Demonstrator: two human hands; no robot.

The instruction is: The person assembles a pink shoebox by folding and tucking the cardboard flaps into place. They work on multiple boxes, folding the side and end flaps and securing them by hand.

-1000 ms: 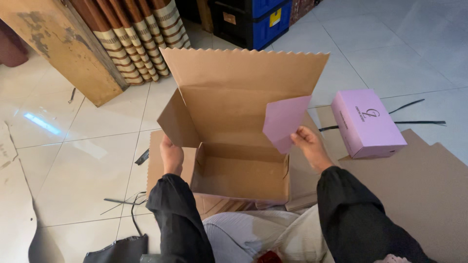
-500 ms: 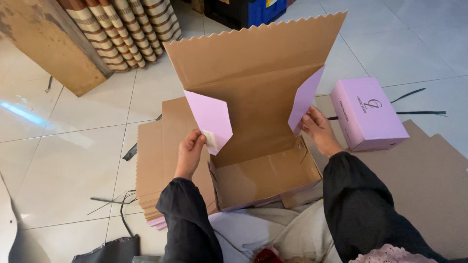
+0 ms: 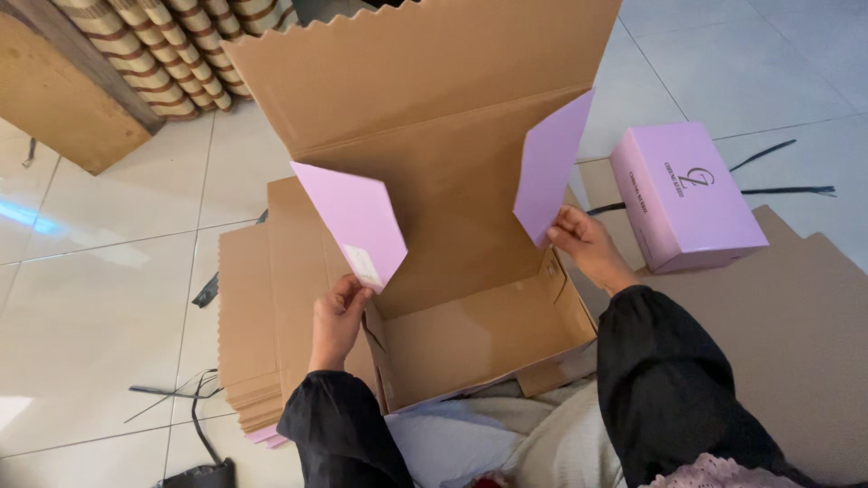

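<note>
Gripping a pink flap each, the left hand (image 3: 337, 318) and right hand (image 3: 579, 242) steady a half-folded cardboard box (image 3: 452, 226). Uneven pressure could crease a flap or let the tall lid flop forward

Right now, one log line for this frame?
left hand: holds left pink flap | right hand: holds right pink flap | cardboard box: open, lid up | pink box: on floor, right

left hand (image 3: 336, 318) raised, pinching, right hand (image 3: 583, 244) pinching
</note>
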